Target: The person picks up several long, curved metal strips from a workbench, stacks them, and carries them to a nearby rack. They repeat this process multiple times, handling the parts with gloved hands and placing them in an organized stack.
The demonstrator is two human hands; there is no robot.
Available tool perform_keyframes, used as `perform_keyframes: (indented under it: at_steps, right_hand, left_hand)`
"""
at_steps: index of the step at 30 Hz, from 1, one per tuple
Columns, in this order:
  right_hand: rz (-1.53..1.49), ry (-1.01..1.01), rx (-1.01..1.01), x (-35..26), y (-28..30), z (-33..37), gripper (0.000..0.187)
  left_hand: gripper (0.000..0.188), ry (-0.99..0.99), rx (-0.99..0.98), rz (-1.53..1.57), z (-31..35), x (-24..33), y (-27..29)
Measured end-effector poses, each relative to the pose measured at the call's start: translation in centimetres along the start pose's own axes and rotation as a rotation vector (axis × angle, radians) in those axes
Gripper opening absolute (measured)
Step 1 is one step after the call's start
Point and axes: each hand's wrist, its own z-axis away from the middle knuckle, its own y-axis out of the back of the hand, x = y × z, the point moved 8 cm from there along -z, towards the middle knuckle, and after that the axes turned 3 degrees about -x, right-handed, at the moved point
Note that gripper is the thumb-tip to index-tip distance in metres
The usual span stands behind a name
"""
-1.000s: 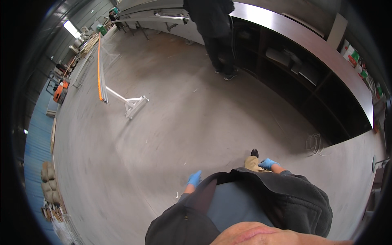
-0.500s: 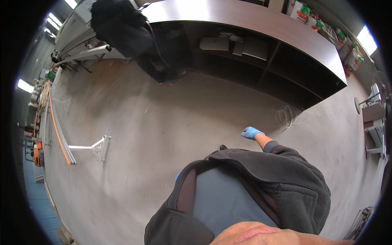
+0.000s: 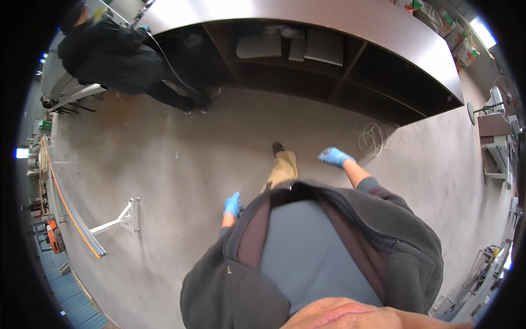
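Observation:
My left hand (image 3: pixel 233 205), in a blue glove, hangs at my left side over the floor, fingers partly stretched, with nothing visible in it. Out to my right is my right hand (image 3: pixel 335 157), also gloved in blue. Its fingers look loosely bent and apart, and I see no object in them. The closest thing to this hand is a loose coil of pale cable (image 3: pixel 373 138) lying on the floor beyond it, not touched. One of my feet, in a dark shoe (image 3: pixel 278 148), shows ahead between the hands.
A long dark counter (image 3: pixel 383 33) with open shelves spans the far side. At its left end stands a person in black (image 3: pixel 118 60), holding a cable or hose. On the left are a white metal stand (image 3: pixel 131 215) and long grey and orange strips (image 3: pixel 82 230). Furniture parts (image 3: pixel 496 129) stand at right.
I have stepped forward; my left hand and a leg have come into view. My right hand's fingers look less tightly curled. The person in black appears further left.

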Motion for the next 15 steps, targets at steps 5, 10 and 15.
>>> perform_keyframes:
  at_steps: [5, 10, 15]
  right_hand:
    - [-0.116, 0.008, 0.125, -4.4, 10.1, -4.0, 0.044]
    - [-0.188, 0.142, 0.25, -11.7, 22.0, -7.2, 0.046]
    - [-0.41, 0.222, 0.327, -18.2, 31.7, -7.9, 0.05]
  left_hand:
    - [0.052, 0.096, 0.14, 0.091, -2.6, 7.0, -1.0]
    - [0.05, 0.044, 0.117, 0.094, -3.3, 23.3, -5.5]
    - [0.057, -0.575, 0.013, -0.267, -0.9, 46.5, -15.5]
